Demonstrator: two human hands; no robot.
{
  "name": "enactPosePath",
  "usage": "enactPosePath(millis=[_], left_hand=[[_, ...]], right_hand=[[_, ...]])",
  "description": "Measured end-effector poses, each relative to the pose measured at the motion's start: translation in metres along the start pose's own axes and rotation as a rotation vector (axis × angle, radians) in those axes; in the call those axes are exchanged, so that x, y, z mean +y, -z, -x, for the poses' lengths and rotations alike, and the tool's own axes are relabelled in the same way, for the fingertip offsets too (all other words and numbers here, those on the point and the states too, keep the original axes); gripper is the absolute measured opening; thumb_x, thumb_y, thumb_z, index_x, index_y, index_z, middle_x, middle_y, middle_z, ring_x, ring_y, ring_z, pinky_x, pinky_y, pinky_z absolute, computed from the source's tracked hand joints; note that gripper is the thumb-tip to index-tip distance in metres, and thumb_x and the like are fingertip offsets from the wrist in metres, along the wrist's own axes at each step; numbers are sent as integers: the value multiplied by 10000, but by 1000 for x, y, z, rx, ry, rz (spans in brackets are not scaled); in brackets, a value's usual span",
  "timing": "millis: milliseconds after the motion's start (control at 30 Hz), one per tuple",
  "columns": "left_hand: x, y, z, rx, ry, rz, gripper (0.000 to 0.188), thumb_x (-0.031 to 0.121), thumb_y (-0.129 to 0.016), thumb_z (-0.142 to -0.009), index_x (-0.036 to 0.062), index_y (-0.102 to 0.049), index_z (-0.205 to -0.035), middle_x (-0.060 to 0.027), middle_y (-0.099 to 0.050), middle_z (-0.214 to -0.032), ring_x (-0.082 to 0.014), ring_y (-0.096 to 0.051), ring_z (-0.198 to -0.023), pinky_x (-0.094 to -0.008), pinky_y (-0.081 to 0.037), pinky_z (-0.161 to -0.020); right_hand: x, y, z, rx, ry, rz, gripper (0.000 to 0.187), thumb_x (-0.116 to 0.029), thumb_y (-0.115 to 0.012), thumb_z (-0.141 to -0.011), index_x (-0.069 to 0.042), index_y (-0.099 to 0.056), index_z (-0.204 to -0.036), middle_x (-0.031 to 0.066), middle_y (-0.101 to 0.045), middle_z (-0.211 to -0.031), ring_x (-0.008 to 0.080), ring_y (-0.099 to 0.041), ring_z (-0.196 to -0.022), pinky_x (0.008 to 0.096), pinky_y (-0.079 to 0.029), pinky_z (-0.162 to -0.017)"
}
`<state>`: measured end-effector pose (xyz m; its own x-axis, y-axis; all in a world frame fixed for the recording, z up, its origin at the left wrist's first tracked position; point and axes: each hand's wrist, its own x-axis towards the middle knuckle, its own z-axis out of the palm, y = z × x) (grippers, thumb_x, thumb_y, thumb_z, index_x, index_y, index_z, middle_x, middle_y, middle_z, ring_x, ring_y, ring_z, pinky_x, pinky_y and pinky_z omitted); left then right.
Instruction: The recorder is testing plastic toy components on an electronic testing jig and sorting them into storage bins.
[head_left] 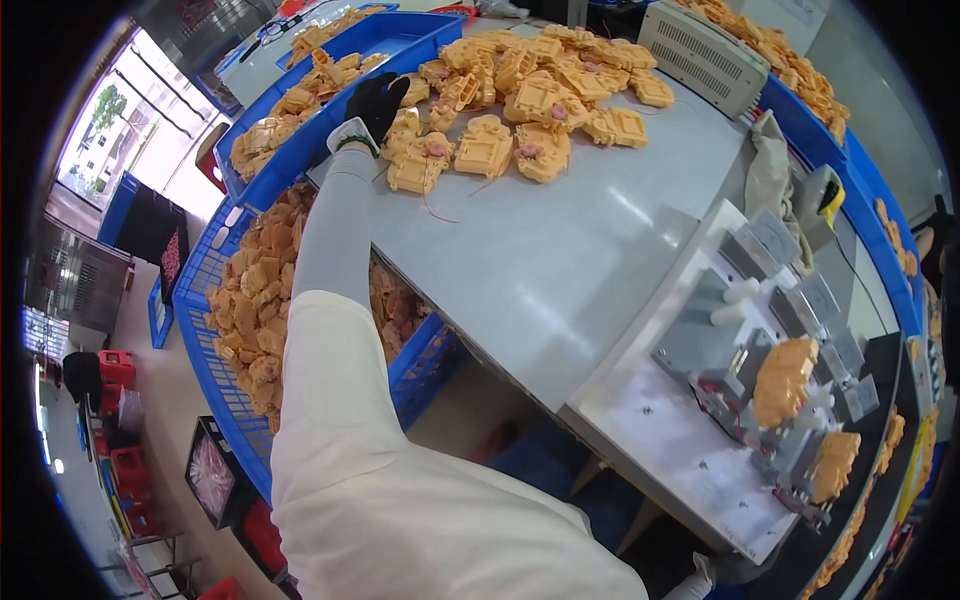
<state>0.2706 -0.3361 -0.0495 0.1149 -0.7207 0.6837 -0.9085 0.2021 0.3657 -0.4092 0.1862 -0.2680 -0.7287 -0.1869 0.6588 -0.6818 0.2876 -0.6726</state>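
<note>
My left hand (377, 108), in a black glove, is stretched out to the far left of the grey tabletop (560, 250). It is at the left edge of a heap of orange-yellow plastic housings (540, 95), beside the rim of a blue tray. Its dark fingers merge together, so their grip is unclear. Some housings, such as one lying flat (484, 147), show pinkish round parts and thin red wires near them. My right hand (735, 568), also in a dark glove, is low at the near edge of a white fixture board (640, 440); its fingers are hidden.
Two housings (785, 382) sit on the board's grey fixtures. Blue trays (340, 125) of housings line the far left. Below, a blue basket (215, 300) is heaped with more parts. A beige metal box with vents (700, 58) stands at the back; a grey cloth (770, 170) lies right.
</note>
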Motion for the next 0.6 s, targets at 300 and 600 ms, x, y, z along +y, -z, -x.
enactPosePath(millis=[300, 600], left_hand=[[-48, -57, -56, -113, -88, -126, 657, 625, -486, -805, 211, -456, -1315, -180, -403, -1358, -323, -349, -1278, -397, -263, -1058], [-55, -67, -77, -363, -192, 142, 520, 493, -510, -873, 166, -508, -1277, -77, -603, -1133, -180, -575, -1024, -301, -401, -918]], right_hand=[[12, -86, 15, 22, -27, -101, 420, -294, -444, -932, 62, -517, -1143, 175, -546, -1145, 267, -530, -1047, 389, -428, -918], [22, -122, 23, -1, -71, -191, 424, -301, -444, -932, 59, -517, -1144, 173, -544, -1146, 263, -529, -1049, 390, -429, -918]])
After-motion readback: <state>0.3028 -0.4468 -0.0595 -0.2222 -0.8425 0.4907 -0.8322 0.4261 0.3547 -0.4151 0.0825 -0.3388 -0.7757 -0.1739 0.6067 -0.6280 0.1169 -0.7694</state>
